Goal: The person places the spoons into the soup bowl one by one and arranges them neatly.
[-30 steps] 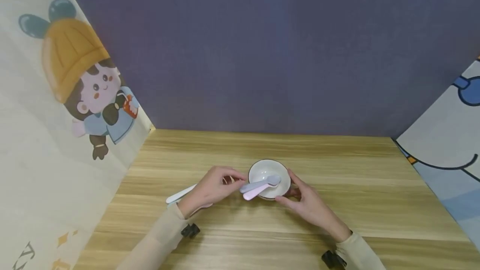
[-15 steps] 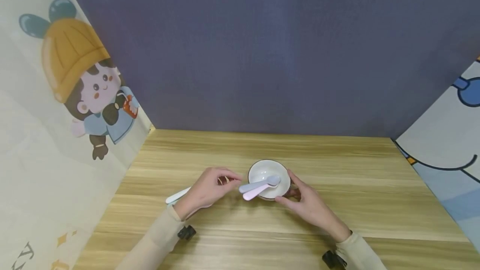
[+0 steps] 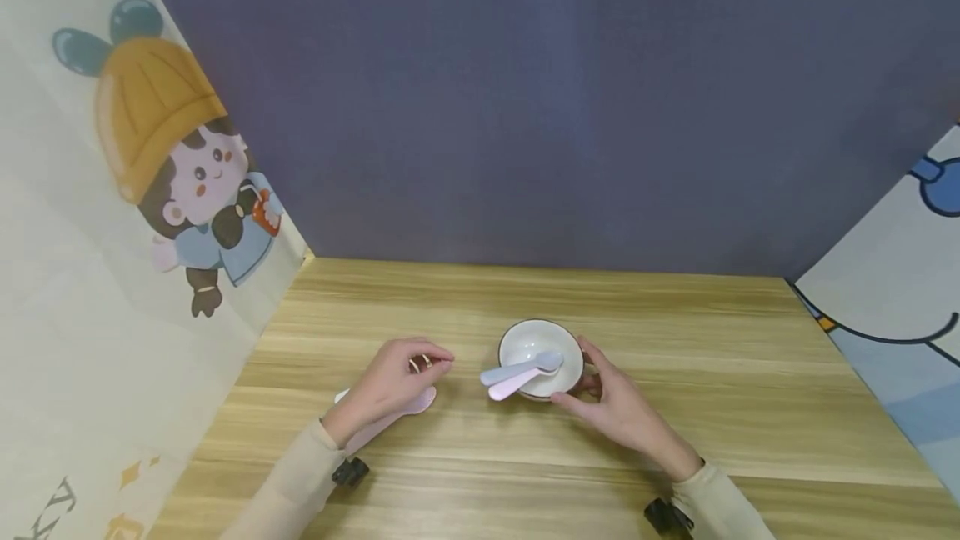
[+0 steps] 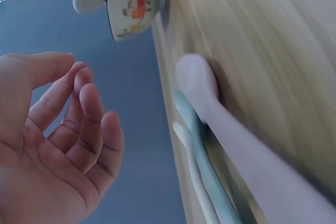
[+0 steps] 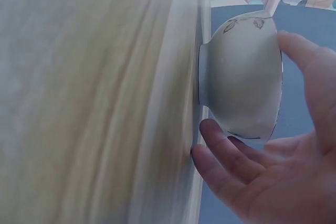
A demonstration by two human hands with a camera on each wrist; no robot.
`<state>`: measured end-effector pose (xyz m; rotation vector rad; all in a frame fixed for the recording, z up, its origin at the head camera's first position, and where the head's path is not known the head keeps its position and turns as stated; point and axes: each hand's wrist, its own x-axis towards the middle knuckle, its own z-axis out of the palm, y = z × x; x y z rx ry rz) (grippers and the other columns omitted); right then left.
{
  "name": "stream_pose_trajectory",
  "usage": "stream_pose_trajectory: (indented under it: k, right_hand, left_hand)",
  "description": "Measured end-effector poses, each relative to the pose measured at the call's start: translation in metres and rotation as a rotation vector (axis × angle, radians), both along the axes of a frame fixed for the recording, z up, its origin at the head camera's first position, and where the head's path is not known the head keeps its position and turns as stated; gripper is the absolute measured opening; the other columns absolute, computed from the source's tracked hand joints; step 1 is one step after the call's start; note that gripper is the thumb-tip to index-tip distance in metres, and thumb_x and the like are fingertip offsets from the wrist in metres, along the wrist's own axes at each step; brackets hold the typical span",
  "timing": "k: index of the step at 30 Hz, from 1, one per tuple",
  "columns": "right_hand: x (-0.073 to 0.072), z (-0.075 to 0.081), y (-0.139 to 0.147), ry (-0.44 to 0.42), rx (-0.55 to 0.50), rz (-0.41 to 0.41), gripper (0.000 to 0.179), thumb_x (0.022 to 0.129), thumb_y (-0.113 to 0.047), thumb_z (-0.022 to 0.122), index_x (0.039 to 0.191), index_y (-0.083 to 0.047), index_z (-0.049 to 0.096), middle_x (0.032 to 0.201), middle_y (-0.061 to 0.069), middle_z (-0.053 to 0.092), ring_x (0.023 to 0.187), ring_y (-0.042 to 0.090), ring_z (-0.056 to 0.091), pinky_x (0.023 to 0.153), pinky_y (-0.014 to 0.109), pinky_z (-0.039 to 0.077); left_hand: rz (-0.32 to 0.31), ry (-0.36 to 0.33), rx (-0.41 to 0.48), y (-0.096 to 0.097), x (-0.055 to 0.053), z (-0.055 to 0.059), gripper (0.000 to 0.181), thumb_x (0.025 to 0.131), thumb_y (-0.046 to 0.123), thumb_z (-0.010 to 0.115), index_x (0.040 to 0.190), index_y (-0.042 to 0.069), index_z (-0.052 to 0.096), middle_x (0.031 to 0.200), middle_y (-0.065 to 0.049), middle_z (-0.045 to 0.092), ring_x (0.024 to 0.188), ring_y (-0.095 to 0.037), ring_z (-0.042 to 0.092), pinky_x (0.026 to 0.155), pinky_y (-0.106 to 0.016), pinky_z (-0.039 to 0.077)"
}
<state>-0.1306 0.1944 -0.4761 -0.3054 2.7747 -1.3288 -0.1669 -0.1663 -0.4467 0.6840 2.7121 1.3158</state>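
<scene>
A white bowl [image 3: 517, 344] with a dark rim and a printed pattern stands upright on the table. My right hand [image 3: 622, 415] holds its right side, thumb and fingers spread around it. A grey-blue spoon [image 3: 504, 373] and a pink spoon [image 3: 510, 386] lean in the bowl, their handles jutting over its left rim. Left of the bowl hovers my left hand [image 3: 386, 382], fingers loosely curled with nothing in them. In the left wrist view, a pale pink spoon [image 4: 252, 150], a green spoon [image 4: 207, 169] and a white spoon [image 4: 195, 174] lie side by side near that hand.
The wooden table [image 3: 480, 482] meets a dark blue-grey panel [image 3: 540, 107] at the back. A cartoon-printed wall [image 3: 67, 273] stands on the left, and another printed wall [image 3: 892, 273] on the right. Black wrist devices sit at both sleeves.
My left hand has drawn back leftward from the spoon handles at the bowl, uncovering the pale pink spoon's head. The right hand and the bowl have stayed in place.
</scene>
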Motion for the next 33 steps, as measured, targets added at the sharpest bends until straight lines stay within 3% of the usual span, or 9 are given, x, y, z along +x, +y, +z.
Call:
stream_pose_trajectory:
  k: [6,17,33]
  right_hand:
    - [-0.002,0.002,-0.001,-0.005,0.030,-0.009,0.111,0.085,-0.047,0.089,0.166,-0.002,0.029,0.135,0.017,0.070,0.104,0.013,0.076,0.094,0.039,0.060]
    - [-0.001,0.001,-0.001,-0.008,0.029,-0.007,0.112,0.085,-0.049,0.089,0.167,-0.002,0.028,0.143,0.019,0.065,0.109,0.016,0.075,0.095,0.035,0.060]
    - [-0.001,0.002,-0.001,-0.023,0.025,-0.011,0.113,0.085,-0.050,0.088,0.167,-0.002,0.027,0.141,0.018,0.067,0.109,0.017,0.075,0.099,0.044,0.059]
  left_hand:
    - [0.065,0.003,-0.014,-0.017,0.003,-0.005,0.017,0.099,0.019,0.074,0.112,0.013,0.083,0.111,0.004,0.080,0.083,-0.004,0.065,0.075,-0.023,0.055]
    - [0.129,0.059,-0.040,-0.044,0.003,-0.012,0.014,0.096,0.015,0.077,0.108,0.011,0.084,0.100,0.002,0.080,0.081,-0.004,0.066,0.075,-0.023,0.055]
    - [0.229,0.120,-0.158,-0.071,0.000,-0.023,0.012,0.096,0.016,0.079,0.106,0.012,0.084,0.097,0.001,0.081,0.082,-0.008,0.069,0.076,-0.027,0.056]
